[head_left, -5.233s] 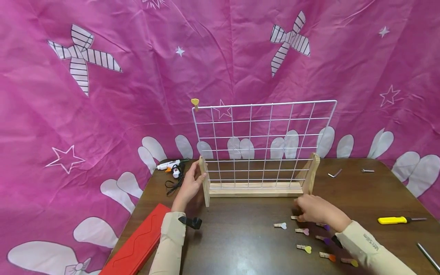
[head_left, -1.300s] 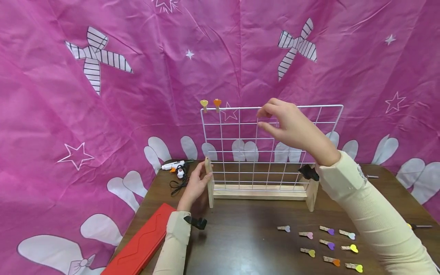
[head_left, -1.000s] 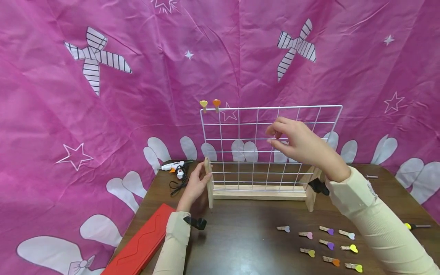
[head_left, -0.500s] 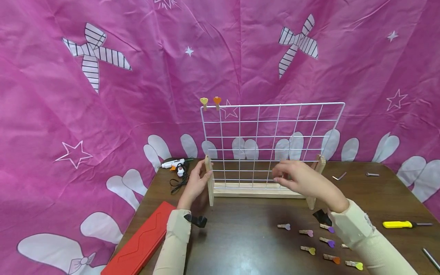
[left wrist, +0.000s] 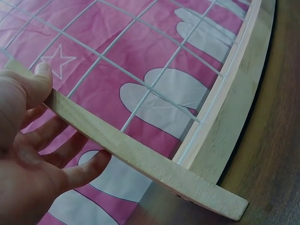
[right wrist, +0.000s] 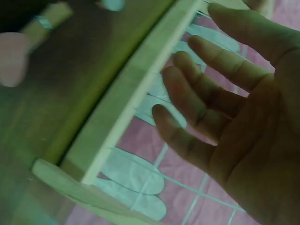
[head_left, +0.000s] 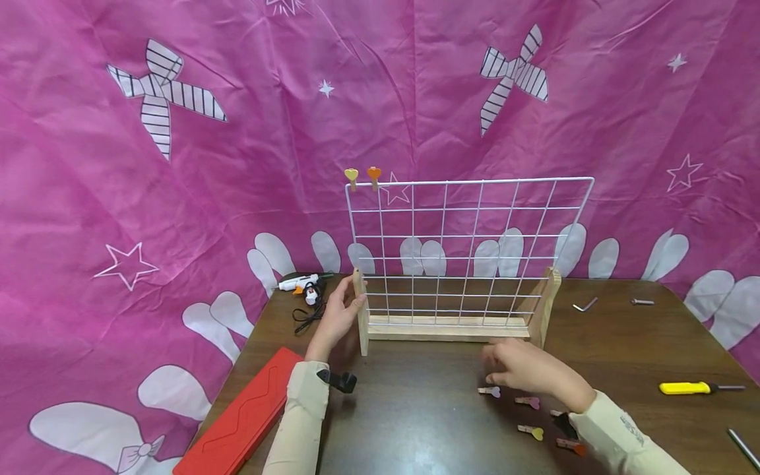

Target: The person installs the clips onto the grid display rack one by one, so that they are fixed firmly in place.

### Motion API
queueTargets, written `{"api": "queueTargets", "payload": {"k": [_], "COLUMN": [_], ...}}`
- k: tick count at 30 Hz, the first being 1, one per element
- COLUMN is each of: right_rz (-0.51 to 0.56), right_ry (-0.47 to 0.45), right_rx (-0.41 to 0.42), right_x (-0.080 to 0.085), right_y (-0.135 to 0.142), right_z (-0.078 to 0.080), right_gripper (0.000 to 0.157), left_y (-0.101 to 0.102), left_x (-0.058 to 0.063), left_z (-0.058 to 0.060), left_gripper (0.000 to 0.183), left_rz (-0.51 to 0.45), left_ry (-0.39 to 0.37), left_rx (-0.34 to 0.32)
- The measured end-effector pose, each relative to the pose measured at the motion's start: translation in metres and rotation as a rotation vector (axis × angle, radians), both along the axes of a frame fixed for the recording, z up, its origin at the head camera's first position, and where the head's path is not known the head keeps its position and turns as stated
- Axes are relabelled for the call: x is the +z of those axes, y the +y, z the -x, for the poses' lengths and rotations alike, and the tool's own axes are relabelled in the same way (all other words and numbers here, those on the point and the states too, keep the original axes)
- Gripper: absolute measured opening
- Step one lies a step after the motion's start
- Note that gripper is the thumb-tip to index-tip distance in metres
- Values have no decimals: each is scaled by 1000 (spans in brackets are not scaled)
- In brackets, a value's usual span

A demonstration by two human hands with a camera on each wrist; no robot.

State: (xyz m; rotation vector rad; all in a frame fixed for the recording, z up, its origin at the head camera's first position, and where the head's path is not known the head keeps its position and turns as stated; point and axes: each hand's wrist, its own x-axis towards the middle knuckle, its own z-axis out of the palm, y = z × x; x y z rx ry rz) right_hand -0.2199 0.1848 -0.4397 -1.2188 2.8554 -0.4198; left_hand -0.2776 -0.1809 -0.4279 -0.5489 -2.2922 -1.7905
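Note:
A white wire grid rack (head_left: 445, 257) stands upright in a wooden base. My left hand (head_left: 337, 320) holds its left wooden upright (left wrist: 117, 143), thumb on one side and fingertips on the other. Clipped on the top wire at the left are a yellow heart clothespin (head_left: 352, 177) and an orange heart clothespin (head_left: 374, 175). My right hand (head_left: 528, 366), with nothing in it and fingers loosely bent, hovers just above a pale heart clothespin (head_left: 489, 392). Near it lie a pink one (head_left: 527, 402), a yellow one (head_left: 531, 432) and an orange one (head_left: 570, 446); my right arm covers others.
A long red box (head_left: 243, 415) lies at the left. A glue gun (head_left: 295, 283) and its black cable are behind my left hand. To the right are a yellow screwdriver (head_left: 685, 388), a hex key (head_left: 585, 305), a bolt (head_left: 643, 301) and a metal rod (head_left: 744, 446).
The orange clothespin joined the yellow one on the top wire. Since then my right hand has come down, empty, from the grid to the clothespins on the table. My left hand stays put.

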Motion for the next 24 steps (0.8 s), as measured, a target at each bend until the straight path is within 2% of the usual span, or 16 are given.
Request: {"api": "queueTargets", "payload": {"k": [5, 8, 11, 18, 24], "right_rz": [-86, -88, -87, -70, -45], "right_ry": [-55, -81, -68, -55, -117], "right_rx": [-38, -62, -70, -32, -23], "right_x": [-16, -23, -27, -32, -29], "right_y": [-1, -1, -1, -1, -1], "right_z": [-3, -4, -4, -1, -2], "right_gripper": [18, 20, 21, 27, 28], "left_y": [0, 0, 0, 0, -1], "left_x": [-2, -3, -2, 0, -1], "left_z": [1, 2, 1, 0, 0], "left_gripper": [44, 44, 44, 45, 45], "left_rz": [2, -5, -5, 0, 7], "left_ry": [18, 22, 22, 18, 19], "left_rx": [3, 0, 0, -10, -20]}}
